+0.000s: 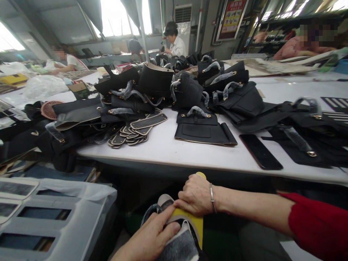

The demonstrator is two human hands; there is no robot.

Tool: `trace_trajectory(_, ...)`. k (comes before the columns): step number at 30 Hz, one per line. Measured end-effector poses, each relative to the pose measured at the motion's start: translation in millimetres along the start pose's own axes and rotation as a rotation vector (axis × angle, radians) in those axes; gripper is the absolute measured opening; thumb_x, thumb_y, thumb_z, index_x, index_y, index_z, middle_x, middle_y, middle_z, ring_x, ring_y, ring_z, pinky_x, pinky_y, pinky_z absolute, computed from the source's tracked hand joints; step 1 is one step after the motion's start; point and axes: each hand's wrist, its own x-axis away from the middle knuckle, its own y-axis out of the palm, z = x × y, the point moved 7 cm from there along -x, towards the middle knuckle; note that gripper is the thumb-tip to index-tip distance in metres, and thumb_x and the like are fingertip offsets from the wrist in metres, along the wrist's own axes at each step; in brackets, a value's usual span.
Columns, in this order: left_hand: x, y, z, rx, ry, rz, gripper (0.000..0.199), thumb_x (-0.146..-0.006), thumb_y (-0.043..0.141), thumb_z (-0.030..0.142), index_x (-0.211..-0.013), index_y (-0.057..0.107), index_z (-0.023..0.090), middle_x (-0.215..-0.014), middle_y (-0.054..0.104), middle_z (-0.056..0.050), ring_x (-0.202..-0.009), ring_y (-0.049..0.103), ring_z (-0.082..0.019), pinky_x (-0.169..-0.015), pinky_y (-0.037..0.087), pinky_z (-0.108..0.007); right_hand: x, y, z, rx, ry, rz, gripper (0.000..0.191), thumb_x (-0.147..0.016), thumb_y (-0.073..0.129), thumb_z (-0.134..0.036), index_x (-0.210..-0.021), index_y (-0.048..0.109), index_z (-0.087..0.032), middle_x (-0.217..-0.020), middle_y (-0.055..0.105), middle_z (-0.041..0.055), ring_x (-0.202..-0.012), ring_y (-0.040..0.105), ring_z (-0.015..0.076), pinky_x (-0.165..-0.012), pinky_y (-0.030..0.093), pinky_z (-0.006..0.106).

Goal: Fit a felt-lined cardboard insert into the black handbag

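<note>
Below the table edge, at the bottom centre, my right hand [196, 195] is closed around the upper end of a flat yellow piece [198, 224]. A silver bangle sits on that wrist. My left hand [152, 235] lies just left of it, thumb and index finger pressed on a black leather bag piece [181, 247] with a pale edge. The left index fingertip reaches my right hand. Behind the fingers shows a pale rounded end [164, 200] with a plastic-wrapped strap beside it. The undersides of both hands' grips are hidden.
On the white table [152, 156] are heaped black handbags [187, 90], stacked leather flaps [130, 134], one bag panel [206, 134] and a phone [261, 151]. A plastic-covered stack [89, 203] stands lower left. Several people work farther back.
</note>
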Motion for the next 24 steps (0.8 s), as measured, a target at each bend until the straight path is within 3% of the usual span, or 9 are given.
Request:
trace_trajectory(8, -0.1, -0.9, 5.6, -0.024, 0.041, -0.009, 0.039, -0.097, 0.041, 0.047, -0.132, 0.053, 0.036, -0.117, 0.067, -0.003, -0.107, 0.06, -0.025, -0.096, 0.043, -0.038, -3.0, -0.8, -4.3, 0.015, -0.022, -0.031, 0.053, -0.101, 0.036, -0.046, -0.069, 0.068, -0.018, -0.061, 0.071, 0.008, -0.057, 0.069, 0.0214, -0.052, 0.033, 0.029)
trace_trajectory(17, 3.3, 0.2, 9.5, -0.035, 0.055, 0.004, 0.042, -0.097, 0.04, 0.047, -0.137, 0.048, 0.038, -0.123, 0.065, -0.003, -0.11, 0.059, -0.025, -0.099, 0.042, -0.039, -1.5, 0.8, -9.0, 0.021, 0.012, -0.087, 0.052, -0.102, 0.033, -0.043, -0.073, 0.069, -0.018, -0.066, 0.072, 0.0086, -0.061, 0.071, 0.0248, -0.054, 0.04, 0.031)
trace_trajectory(24, 5.5, -0.1, 15.4, -0.076, 0.103, -0.005, 0.04, -0.098, 0.038, 0.044, -0.133, 0.053, 0.031, -0.122, 0.066, -0.004, -0.11, 0.06, -0.026, -0.097, 0.043, -0.037, 1.3, -0.7, -13.4, 0.03, 0.054, -0.137, 0.054, -0.102, 0.031, -0.043, -0.075, 0.07, -0.018, -0.068, 0.073, 0.0103, -0.062, 0.072, 0.0269, -0.055, 0.044, 0.032)
